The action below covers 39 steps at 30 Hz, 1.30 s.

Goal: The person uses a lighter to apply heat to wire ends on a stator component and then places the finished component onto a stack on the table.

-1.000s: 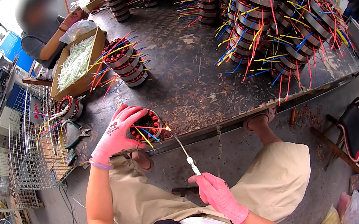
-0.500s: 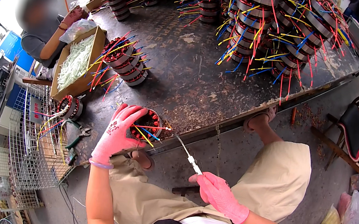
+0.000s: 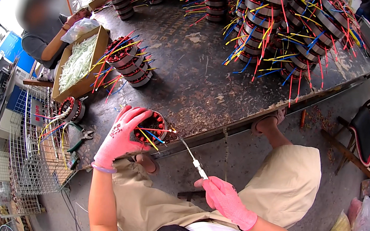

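Observation:
My left hand (image 3: pixel 120 135), in a pink glove, is wrapped round the near side of a motor stator (image 3: pixel 158 122) at the table's edge. Red, yellow and blue wires stick out of the stator, and a red wire (image 3: pixel 169 131) points to the right. My right hand (image 3: pixel 228 201), also gloved in pink, grips a slim tool (image 3: pixel 199 169) with a white handle and a long thin metal tip. That tip is close to the red wire's end; whether they touch I cannot tell.
Cutting pliers (image 3: pixel 80 140) lie left of my left hand, beside another stator (image 3: pixel 72 110). Farther off are a short stator stack (image 3: pixel 131 66) and a box (image 3: pixel 100 46) of white sleeves. Tall stator stacks (image 3: pixel 260 23) fill the back. A person (image 3: pixel 38 34) works at the far left.

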{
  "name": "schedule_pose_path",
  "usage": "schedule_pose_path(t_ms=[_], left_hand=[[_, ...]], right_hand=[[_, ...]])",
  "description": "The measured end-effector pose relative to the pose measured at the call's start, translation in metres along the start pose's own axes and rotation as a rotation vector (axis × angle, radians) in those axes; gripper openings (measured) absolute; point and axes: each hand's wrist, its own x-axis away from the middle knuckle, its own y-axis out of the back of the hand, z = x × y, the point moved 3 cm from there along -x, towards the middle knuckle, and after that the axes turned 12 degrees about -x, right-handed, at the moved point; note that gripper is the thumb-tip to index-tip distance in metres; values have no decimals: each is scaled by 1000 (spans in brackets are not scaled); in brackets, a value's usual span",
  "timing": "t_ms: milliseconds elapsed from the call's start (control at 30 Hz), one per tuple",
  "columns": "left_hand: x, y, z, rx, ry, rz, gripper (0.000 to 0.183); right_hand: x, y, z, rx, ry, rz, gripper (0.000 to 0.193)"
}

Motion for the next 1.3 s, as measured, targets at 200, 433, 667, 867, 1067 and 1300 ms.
schedule_pose_path(t_ms=[200, 433, 667, 867, 1067, 1300], left_hand=[[1, 1, 0, 5, 5, 1, 94], [0, 2, -3, 3, 12, 4, 93], [0, 2, -3, 5, 11, 6, 99], [-1, 4, -4, -15, -3, 4, 94], [0, 3, -3, 21, 16, 9, 98], [-1, 1, 0, 11, 12, 12, 98]], right_hand=[[-1, 1, 0, 37, -4, -27, 29], [-1, 0, -3, -28, 1, 2, 28], [-1, 1, -3, 4, 17, 7, 29], [-1, 1, -2, 32, 27, 6, 30], [-1, 0, -2, 53, 28, 8, 30], [0, 0, -3, -61, 3, 0, 29]])
